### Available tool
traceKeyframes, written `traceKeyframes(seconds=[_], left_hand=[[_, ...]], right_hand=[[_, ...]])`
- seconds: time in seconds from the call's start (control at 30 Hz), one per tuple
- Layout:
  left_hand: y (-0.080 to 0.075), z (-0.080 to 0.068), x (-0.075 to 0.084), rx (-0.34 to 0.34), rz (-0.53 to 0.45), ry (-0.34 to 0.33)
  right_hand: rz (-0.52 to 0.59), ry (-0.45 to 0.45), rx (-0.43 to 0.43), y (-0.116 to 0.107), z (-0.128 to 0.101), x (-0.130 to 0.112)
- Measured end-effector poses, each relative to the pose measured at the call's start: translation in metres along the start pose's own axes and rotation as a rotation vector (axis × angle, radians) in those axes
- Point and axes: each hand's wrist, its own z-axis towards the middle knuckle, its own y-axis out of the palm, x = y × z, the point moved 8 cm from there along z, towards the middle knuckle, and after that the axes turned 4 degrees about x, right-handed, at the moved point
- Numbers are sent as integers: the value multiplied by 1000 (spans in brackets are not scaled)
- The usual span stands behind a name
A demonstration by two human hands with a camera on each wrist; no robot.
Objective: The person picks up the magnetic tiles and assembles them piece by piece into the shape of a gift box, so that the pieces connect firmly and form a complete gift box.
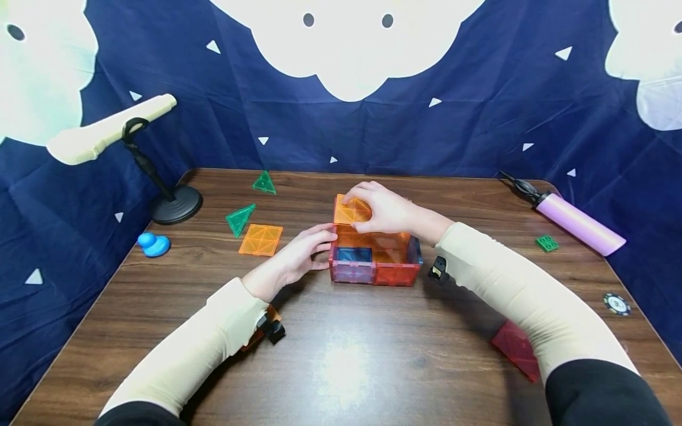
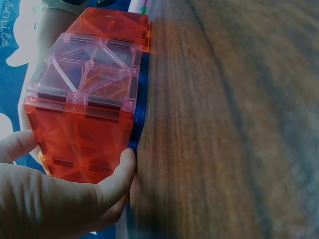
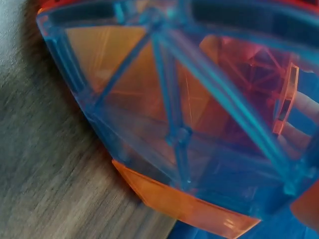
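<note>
A low box built of see-through magnetic tiles point(image 1: 396, 275) stands mid-table, with red and pale purple tiles along its front. In the right wrist view its right end is a blue tile point(image 3: 173, 107). My right hand point(image 1: 386, 212) pinches an orange square tile point(image 1: 341, 213) that rises above the box's back left. The left hand point(image 1: 295, 255) grips the box's left end; in the left wrist view, thumb and fingers lie at the edges of a red end tile point(image 2: 82, 142). A pale purple tile point(image 2: 89, 69) adjoins that red tile.
An orange square tile point(image 1: 261, 239) and green triangle tiles point(image 1: 241, 220) lie left of the box. A blue knob point(image 1: 153, 245) and black stand point(image 1: 177, 206) are at far left. On the right are a red tile point(image 1: 517, 349), green brick point(image 1: 547, 243), chip point(image 1: 617, 304) and purple cylinder point(image 1: 581, 225).
</note>
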Motion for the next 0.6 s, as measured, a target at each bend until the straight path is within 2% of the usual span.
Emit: traceKeyframes(seconds=[0.3, 0.6], left_hand=[[2, 0, 0, -3, -7, -4], [1, 0, 0, 0, -4, -11]], right_hand=[[-7, 2, -14, -2, 3, 1], [32, -6, -22, 1, 3, 5]])
